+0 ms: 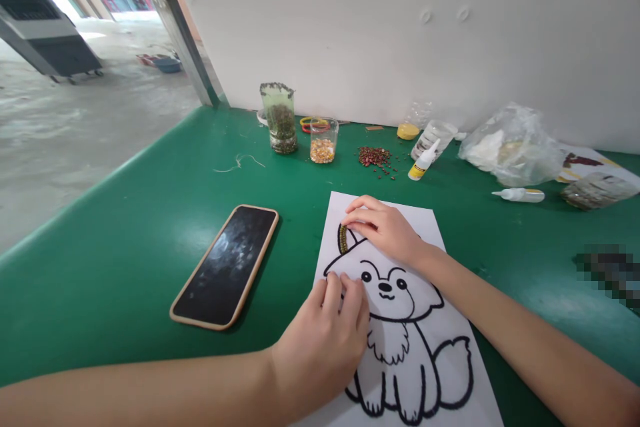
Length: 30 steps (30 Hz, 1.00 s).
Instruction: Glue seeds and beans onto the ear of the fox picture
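A white sheet of paper (455, 340) with a thick black outline drawing of a dog-like animal lies on the green table. Small greenish beans or seeds (343, 239) fill a narrow strip along the animal's left ear. My right hand (385, 230) rests across the top of the head, its fingertips pinched together at the tip of that ear; whatever is between them is too small to make out. Lower down, my left hand (325, 340) is curled over the left side of the face. Its fingertips are bunched, and anything they hold is hidden.
Left of the paper lies a phone (225, 267). Behind stand a green container of seeds (280, 120), a cup of corn kernels (323, 147), a pile of red beans (375, 157) and a glue bottle (423, 161). Plastic bags (515, 147) and another glue bottle (523, 195) lie right.
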Each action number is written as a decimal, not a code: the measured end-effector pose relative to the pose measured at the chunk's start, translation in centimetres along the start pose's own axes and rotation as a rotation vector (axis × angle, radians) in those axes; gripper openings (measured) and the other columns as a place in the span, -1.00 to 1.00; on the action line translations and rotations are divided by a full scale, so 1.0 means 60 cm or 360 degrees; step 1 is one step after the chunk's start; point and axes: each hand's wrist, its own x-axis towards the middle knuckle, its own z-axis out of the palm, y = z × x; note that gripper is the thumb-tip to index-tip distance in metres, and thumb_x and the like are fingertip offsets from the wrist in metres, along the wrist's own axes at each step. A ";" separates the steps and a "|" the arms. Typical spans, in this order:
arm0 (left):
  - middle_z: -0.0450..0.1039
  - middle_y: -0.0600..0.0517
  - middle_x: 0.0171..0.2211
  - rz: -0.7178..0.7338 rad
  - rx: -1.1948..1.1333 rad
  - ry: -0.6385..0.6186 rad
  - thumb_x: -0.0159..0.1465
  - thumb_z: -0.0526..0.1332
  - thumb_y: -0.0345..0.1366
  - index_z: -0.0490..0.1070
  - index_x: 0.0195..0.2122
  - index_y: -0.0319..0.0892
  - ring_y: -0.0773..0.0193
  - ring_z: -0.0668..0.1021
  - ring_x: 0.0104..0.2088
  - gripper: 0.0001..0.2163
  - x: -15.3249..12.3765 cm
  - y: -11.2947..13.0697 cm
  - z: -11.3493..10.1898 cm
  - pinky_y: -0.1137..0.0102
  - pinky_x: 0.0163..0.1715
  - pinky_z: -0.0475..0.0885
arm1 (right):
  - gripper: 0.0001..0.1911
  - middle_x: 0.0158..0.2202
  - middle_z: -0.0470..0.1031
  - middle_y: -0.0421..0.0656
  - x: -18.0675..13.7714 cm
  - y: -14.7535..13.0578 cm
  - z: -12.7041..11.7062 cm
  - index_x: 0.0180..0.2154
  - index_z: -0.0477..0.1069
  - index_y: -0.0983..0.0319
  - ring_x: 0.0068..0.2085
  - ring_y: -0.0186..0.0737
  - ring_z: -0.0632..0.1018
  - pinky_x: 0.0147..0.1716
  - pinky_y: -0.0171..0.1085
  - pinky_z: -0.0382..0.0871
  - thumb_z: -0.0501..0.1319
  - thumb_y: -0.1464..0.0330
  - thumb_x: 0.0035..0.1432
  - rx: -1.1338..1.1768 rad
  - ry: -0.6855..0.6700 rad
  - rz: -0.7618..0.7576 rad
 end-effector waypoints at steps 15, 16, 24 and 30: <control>0.38 -0.24 -0.08 0.0010 0.0023 0.0005 0.27 -0.03 -0.33 0.30 0.05 -0.41 -0.01 0.46 -0.13 -0.62 0.001 0.000 0.002 0.20 -0.19 0.37 | -0.83 -0.17 0.44 -0.19 0.001 -0.001 0.000 -0.24 0.50 0.14 -0.31 -0.36 0.46 -0.30 -0.36 0.32 0.14 0.43 0.19 0.0085 0.0046 0.0011; 0.38 -0.24 -0.08 0.0008 0.0024 0.0000 0.27 -0.03 -0.33 0.29 0.06 -0.42 -0.01 0.46 -0.12 -0.62 0.001 0.000 0.002 0.20 -0.18 0.37 | -0.81 -0.17 0.44 -0.19 0.000 -0.001 0.000 -0.21 0.50 0.14 -0.31 -0.36 0.46 -0.31 -0.36 0.32 0.14 0.43 0.20 0.0100 0.0052 0.0009; 0.38 -0.23 -0.07 0.0008 0.0008 -0.0017 0.27 -0.03 -0.34 0.29 0.07 -0.40 0.01 0.45 -0.11 -0.62 0.003 -0.003 0.001 0.20 -0.16 0.37 | -0.71 -0.13 0.47 -0.17 -0.021 0.000 -0.004 -0.12 0.50 0.15 -0.59 -0.51 0.29 -0.54 -0.38 0.24 0.09 0.45 0.18 -0.0191 0.0026 -0.0203; 0.38 -0.24 -0.08 0.0010 0.0007 0.0016 0.27 -0.02 -0.33 0.30 0.06 -0.42 -0.02 0.46 -0.13 -0.61 0.001 -0.002 0.002 0.19 -0.18 0.37 | -0.73 -0.14 0.49 -0.18 -0.020 -0.003 -0.002 -0.17 0.53 0.16 -0.60 -0.52 0.30 -0.53 -0.40 0.25 0.11 0.45 0.16 -0.0347 0.0030 -0.0242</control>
